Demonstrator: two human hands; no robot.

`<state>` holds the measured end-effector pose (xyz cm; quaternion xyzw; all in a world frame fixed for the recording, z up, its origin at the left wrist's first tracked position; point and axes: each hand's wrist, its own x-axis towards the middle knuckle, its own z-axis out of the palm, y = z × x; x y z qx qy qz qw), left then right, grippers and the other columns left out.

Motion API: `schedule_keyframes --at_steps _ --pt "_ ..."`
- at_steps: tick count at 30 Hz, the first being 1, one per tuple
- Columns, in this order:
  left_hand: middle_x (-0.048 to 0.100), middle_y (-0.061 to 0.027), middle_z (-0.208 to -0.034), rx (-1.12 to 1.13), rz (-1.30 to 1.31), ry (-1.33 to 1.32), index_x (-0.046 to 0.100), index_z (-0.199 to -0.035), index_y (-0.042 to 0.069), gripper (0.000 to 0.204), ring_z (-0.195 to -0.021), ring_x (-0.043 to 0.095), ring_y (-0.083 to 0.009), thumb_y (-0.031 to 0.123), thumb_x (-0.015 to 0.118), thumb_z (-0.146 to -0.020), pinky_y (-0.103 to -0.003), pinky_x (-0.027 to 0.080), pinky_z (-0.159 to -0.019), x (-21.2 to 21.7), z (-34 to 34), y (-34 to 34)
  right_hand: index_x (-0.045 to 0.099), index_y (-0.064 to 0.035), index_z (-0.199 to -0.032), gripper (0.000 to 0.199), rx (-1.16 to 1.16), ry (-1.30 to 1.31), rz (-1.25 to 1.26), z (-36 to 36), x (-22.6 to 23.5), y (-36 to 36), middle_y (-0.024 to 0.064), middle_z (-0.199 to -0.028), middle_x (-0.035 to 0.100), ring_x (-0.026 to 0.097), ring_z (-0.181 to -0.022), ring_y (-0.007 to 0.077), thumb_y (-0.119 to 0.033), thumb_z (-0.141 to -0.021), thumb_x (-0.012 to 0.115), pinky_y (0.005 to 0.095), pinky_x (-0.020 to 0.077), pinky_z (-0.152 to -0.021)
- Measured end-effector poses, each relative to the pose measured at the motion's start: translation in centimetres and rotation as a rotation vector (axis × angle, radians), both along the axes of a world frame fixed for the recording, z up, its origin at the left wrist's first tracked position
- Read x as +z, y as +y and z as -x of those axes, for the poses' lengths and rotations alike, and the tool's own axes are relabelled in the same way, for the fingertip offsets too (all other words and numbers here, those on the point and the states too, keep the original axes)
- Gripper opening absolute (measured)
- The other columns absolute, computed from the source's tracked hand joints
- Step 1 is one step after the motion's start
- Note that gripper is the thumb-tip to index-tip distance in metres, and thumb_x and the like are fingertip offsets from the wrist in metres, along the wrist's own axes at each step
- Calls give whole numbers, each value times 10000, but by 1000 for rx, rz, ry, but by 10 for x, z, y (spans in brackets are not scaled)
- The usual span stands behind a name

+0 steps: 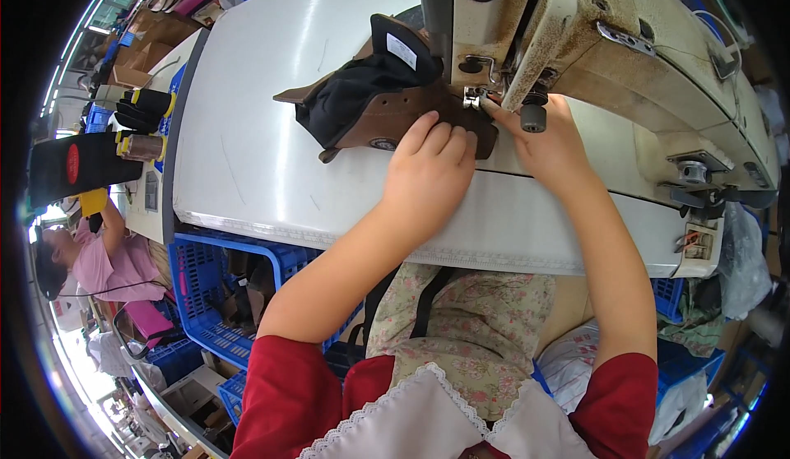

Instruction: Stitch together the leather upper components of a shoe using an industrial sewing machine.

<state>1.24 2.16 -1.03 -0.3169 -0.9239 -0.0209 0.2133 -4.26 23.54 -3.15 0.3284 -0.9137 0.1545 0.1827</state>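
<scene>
A brown shoe upper [362, 122] with black lining and a black tongue bearing a white label lies on the white sewing machine bed. Its right end sits at the metal presser foot [474, 97]. My left hand [434, 171] is closed on the near side of the upper, fingers bent over the brown material. Right of the presser foot is my right hand [553, 146], one digit stretched to the spot beside the foot. I see nothing held in it; the machine head hides its other fingers in part.
The sewing machine arm [658, 81] reaches in from the right above my right hand. Below the table's left part stands a blue plastic crate [206, 294] with dark pieces inside. A person in pink [115, 266] works at the far left, near thread cones [144, 109].
</scene>
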Motion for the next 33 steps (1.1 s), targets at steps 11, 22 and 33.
schedule_keyframes --at_steps 11,22,33 --pt "706 -46 -1138 -40 3 35 706 -1085 69 305 -1130 645 -183 144 631 -798 -414 396 -1129 -7 5 -14 716 -216 -1208 475 -44 -1 17 -4 4 -5 39 -1167 715 625 -1029 312 28 -816 605 414 488 -893" --pt "719 -39 -1115 -90 -44 18 727 -1063 85 316 -1130 646 -179 137 603 -778 -402 421 -1113 -5 21 -24 695 -209 -1242 518 -111 -67 3 -7 8 -12 22 -1212 705 619 -1005 316 48 -806 584 400 493 -892" --pt "719 -29 -1123 -135 -46 -7 736 -1066 104 315 -1130 644 -170 120 608 -778 -386 415 -1119 -1 28 -34 668 -174 -1210 377 -71 -44 83 -8 5 -17 60 -1129 663 622 -1044 295 -34 -861 634 439 487 -882"
